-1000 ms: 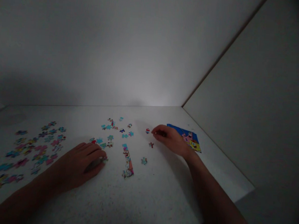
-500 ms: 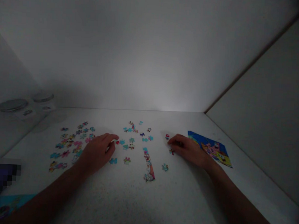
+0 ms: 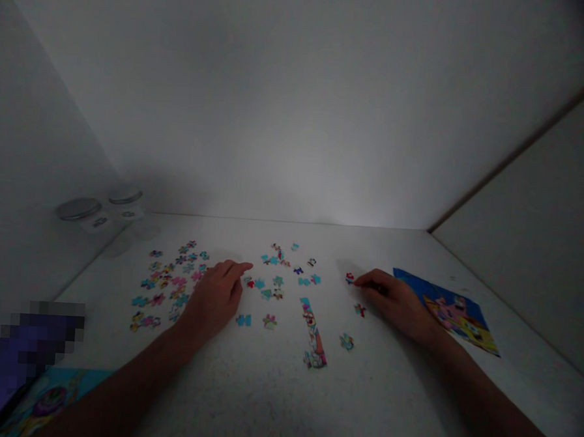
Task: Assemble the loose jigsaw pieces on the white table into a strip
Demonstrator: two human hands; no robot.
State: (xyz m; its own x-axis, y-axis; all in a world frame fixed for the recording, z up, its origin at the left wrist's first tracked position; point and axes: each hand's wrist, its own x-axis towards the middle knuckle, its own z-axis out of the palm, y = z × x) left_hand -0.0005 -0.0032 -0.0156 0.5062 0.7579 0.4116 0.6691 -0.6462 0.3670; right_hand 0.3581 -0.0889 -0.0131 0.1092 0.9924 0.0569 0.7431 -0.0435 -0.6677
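Observation:
My left hand (image 3: 214,298) rests on the white table (image 3: 282,400) with its fingers stretched out, and the index fingertip stops just above a small group of teal and red jigsaw pieces (image 3: 254,283). It holds nothing I can see. My right hand (image 3: 390,298) is curled low, its fingertips beside a small red jigsaw piece (image 3: 350,278). Its palm hides whatever may lie beneath. An assembled strip of jigsaw pieces (image 3: 314,334) lies between my hands. Many loose pieces (image 3: 178,282) are spread to the left of my left hand.
A printed cartoon picture (image 3: 456,312) lies under the right wall. Two jars with metal lids (image 3: 80,209) stand at the far left. A teal printed card (image 3: 52,398) and a pixelated purple patch (image 3: 20,354) occupy the lower left corner.
The view has swung left, so the table contents sit further right and the jars have come into view. My left hand has moved back from the pieces near it, with its index finger extended.

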